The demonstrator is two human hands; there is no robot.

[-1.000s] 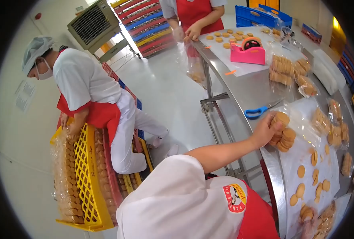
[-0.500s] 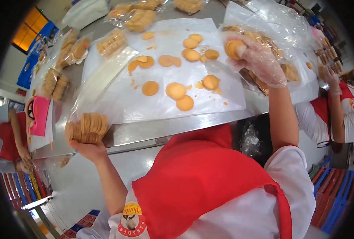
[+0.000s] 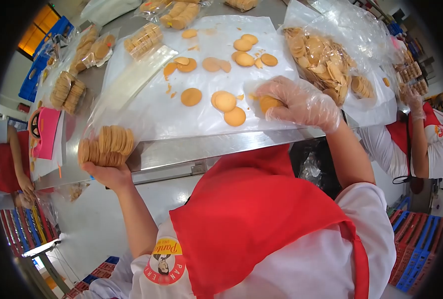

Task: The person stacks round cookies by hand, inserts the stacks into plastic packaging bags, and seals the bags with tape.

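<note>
My left hand (image 3: pixel 109 174), bare, is wrapped round the underside of a plastic bag holding stacked round biscuits (image 3: pixel 113 142), at the table's front edge. In a clear plastic glove, my right hand (image 3: pixel 301 107) has its fingers closed on a biscuit (image 3: pixel 270 103) over the white sheet (image 3: pixel 156 119). Left of it lie loose biscuits (image 3: pixel 225 101) and crumbs. Behind my right hand rests a large clear bag of biscuits (image 3: pixel 326 60). Flat empty plastic bags (image 3: pixel 137 84) lie between the left hand and the loose biscuits.
Packed biscuit bags (image 3: pixel 68 93) and a pink tape dispenser (image 3: pixel 47 133) are on the left of the metal table (image 3: pixel 181 160). A blue crate (image 3: pixel 34 74) stands beyond. Other people's hands show at the far left and far right. Stacked crates (image 3: pixel 416 249) stand at lower right.
The view has swung to the table. My right hand has moved from the large bag leftward and down over the sheet. My left hand still holds the bagged stack.
</note>
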